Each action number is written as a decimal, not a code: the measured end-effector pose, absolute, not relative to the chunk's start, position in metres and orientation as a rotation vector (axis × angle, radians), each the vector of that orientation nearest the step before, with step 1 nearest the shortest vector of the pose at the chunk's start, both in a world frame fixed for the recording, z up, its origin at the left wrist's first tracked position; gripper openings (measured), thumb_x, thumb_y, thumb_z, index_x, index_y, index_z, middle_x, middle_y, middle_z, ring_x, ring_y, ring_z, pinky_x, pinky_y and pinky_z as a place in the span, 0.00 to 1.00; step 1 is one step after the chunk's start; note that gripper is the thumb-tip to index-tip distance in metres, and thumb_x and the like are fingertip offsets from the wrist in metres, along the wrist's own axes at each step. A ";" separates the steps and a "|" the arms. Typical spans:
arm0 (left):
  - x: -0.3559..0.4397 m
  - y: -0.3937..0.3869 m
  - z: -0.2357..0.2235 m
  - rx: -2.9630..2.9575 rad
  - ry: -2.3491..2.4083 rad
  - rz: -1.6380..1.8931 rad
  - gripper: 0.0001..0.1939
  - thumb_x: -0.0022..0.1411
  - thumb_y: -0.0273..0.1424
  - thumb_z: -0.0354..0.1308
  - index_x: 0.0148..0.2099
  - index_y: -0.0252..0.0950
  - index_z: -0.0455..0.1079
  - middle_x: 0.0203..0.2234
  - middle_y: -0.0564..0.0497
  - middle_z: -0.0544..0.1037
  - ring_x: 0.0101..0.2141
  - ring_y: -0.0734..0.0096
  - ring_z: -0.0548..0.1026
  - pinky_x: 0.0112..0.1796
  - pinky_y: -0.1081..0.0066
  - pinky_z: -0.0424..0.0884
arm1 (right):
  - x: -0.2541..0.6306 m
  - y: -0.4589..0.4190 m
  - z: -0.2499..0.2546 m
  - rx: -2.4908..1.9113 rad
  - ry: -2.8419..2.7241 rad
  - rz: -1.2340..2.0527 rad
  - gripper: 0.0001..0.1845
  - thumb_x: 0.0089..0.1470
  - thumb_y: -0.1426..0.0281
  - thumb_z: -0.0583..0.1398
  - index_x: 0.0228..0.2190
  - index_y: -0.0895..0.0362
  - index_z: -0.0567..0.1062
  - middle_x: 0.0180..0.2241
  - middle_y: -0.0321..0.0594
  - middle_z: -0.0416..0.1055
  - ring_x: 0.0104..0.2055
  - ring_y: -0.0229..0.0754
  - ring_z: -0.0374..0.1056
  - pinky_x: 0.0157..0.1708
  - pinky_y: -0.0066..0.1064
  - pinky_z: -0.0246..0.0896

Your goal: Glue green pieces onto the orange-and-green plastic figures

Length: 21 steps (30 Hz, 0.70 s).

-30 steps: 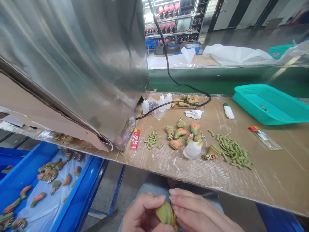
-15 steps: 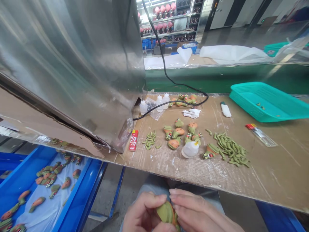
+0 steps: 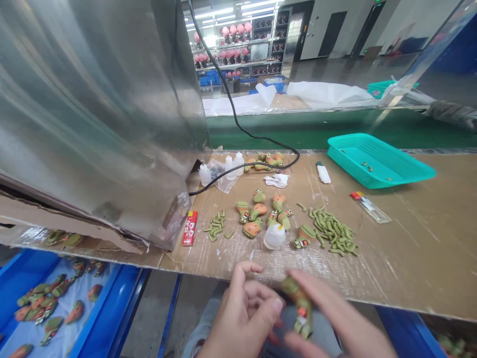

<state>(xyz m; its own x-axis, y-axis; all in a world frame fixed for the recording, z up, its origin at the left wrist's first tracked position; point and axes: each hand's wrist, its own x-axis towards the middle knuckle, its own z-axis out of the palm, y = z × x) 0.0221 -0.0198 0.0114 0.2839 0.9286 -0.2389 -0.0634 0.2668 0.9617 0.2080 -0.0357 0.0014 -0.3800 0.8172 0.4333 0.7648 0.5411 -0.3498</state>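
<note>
**A:** ok where's the piece at right now?

**B:** Green-and-orange clay figure (image 3: 300,306) is up in the air just below the front edge of the cardboard-topped bench (image 3: 421,258). Right hand (image 3: 335,313) looks to be pinching it, thumb under, fingers over, bit blurry tho.

**A:** and the other hand?

**B:** Left hand (image 3: 242,315) is released, fingers loosely curled, right beside the figure, no contact that I can see.

**A:** room to move?

**B:** Yeah, bare cardboard on the right past the green strips (image 3: 331,231). Steel sheet (image 3: 93,99) crowds the left, blue tray (image 3: 126,293) down below it.
</note>
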 end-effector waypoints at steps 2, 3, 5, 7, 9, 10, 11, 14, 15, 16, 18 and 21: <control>0.019 -0.006 0.019 1.610 1.329 0.806 0.10 0.61 0.32 0.51 0.46 0.40 0.59 0.33 0.49 0.74 0.27 0.69 0.73 0.27 0.66 0.71 | 0.243 -0.023 -0.003 -1.564 -2.059 -0.058 0.30 0.57 0.51 0.51 0.53 0.58 0.62 0.48 0.47 0.69 0.45 0.50 0.70 0.37 0.36 0.72; 0.016 0.003 0.022 1.766 1.401 0.811 0.08 0.61 0.29 0.51 0.43 0.40 0.63 0.33 0.48 0.74 0.30 0.65 0.72 0.33 0.61 0.70 | 0.263 -0.015 -0.005 -1.693 -1.989 -0.190 0.34 0.56 0.47 0.48 0.52 0.60 0.64 0.45 0.49 0.72 0.41 0.52 0.72 0.33 0.38 0.72; 0.011 0.021 0.028 1.909 1.451 0.842 0.09 0.60 0.24 0.50 0.42 0.38 0.66 0.39 0.46 0.73 0.41 0.61 0.69 0.43 0.58 0.65 | 0.299 0.000 -0.007 -1.868 -1.932 -0.395 0.43 0.54 0.41 0.44 0.48 0.67 0.69 0.34 0.55 0.75 0.28 0.54 0.72 0.23 0.39 0.68; 0.010 0.037 0.030 1.999 1.493 0.853 0.11 0.59 0.22 0.50 0.43 0.37 0.68 0.41 0.45 0.73 0.45 0.58 0.66 0.47 0.57 0.61 | 0.321 0.012 -0.006 -1.943 -1.833 -0.526 0.49 0.52 0.40 0.42 0.45 0.74 0.70 0.30 0.63 0.73 0.28 0.59 0.71 0.24 0.44 0.64; 0.014 0.048 0.029 2.061 1.563 0.837 0.12 0.59 0.24 0.51 0.45 0.36 0.68 0.41 0.44 0.72 0.44 0.54 0.64 0.47 0.54 0.60 | 0.319 0.017 -0.001 -1.937 -1.719 -0.560 0.47 0.53 0.41 0.44 0.44 0.74 0.70 0.33 0.67 0.71 0.36 0.65 0.69 0.29 0.48 0.62; 0.017 0.052 0.027 2.079 1.601 0.825 0.12 0.58 0.25 0.53 0.45 0.35 0.69 0.40 0.43 0.72 0.44 0.51 0.64 0.46 0.51 0.60 | 0.310 0.017 0.001 -1.905 -1.682 -0.528 0.42 0.55 0.44 0.45 0.44 0.71 0.70 0.35 0.66 0.71 0.39 0.65 0.67 0.32 0.49 0.61; 0.021 0.054 0.026 2.090 1.634 0.816 0.12 0.57 0.27 0.54 0.45 0.35 0.69 0.40 0.42 0.71 0.44 0.48 0.63 0.45 0.49 0.60 | 0.296 0.017 0.003 -1.845 -1.663 -0.450 0.36 0.56 0.47 0.48 0.44 0.67 0.71 0.37 0.63 0.71 0.41 0.64 0.66 0.35 0.49 0.60; 0.030 0.056 0.022 2.086 1.687 0.818 0.11 0.54 0.26 0.57 0.42 0.35 0.70 0.39 0.42 0.70 0.44 0.44 0.62 0.44 0.46 0.59 | 0.241 0.016 0.002 -1.642 -1.811 -0.191 0.21 0.58 0.54 0.50 0.41 0.56 0.69 0.37 0.48 0.71 0.39 0.52 0.67 0.36 0.41 0.62; 0.030 0.056 0.021 2.071 1.688 0.831 0.10 0.53 0.25 0.57 0.40 0.35 0.71 0.38 0.43 0.70 0.44 0.45 0.62 0.45 0.46 0.58 | 0.222 0.018 0.000 -1.588 -1.863 -0.117 0.20 0.58 0.54 0.51 0.41 0.56 0.69 0.36 0.46 0.70 0.39 0.50 0.66 0.37 0.40 0.62; 0.029 0.055 0.021 2.048 1.681 0.850 0.10 0.53 0.24 0.56 0.40 0.36 0.71 0.36 0.44 0.70 0.43 0.46 0.63 0.45 0.47 0.58 | 0.206 0.020 -0.002 -1.560 -1.893 -0.056 0.19 0.58 0.56 0.52 0.42 0.57 0.68 0.36 0.46 0.70 0.39 0.50 0.65 0.38 0.40 0.62; 0.022 0.050 0.022 1.976 1.646 0.901 0.10 0.54 0.23 0.55 0.40 0.37 0.70 0.34 0.46 0.71 0.43 0.49 0.65 0.46 0.49 0.58 | 0.181 0.028 -0.005 -1.539 -1.901 0.036 0.20 0.56 0.58 0.55 0.44 0.60 0.67 0.36 0.47 0.68 0.38 0.51 0.63 0.37 0.42 0.61; 0.005 0.037 0.026 1.799 1.574 0.994 0.11 0.56 0.25 0.53 0.43 0.37 0.69 0.37 0.45 0.73 0.41 0.54 0.69 0.43 0.55 0.63 | 0.164 0.037 -0.004 -1.560 -1.833 0.123 0.16 0.54 0.64 0.57 0.41 0.61 0.68 0.36 0.49 0.66 0.39 0.54 0.62 0.38 0.47 0.60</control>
<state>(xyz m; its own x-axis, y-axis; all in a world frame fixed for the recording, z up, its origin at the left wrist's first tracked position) 0.0055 0.0368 0.0264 0.0427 0.9837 0.1748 0.5806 -0.1668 0.7969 0.1637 0.0372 -0.0044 -0.0134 0.8927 0.4504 0.8248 0.2645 -0.4998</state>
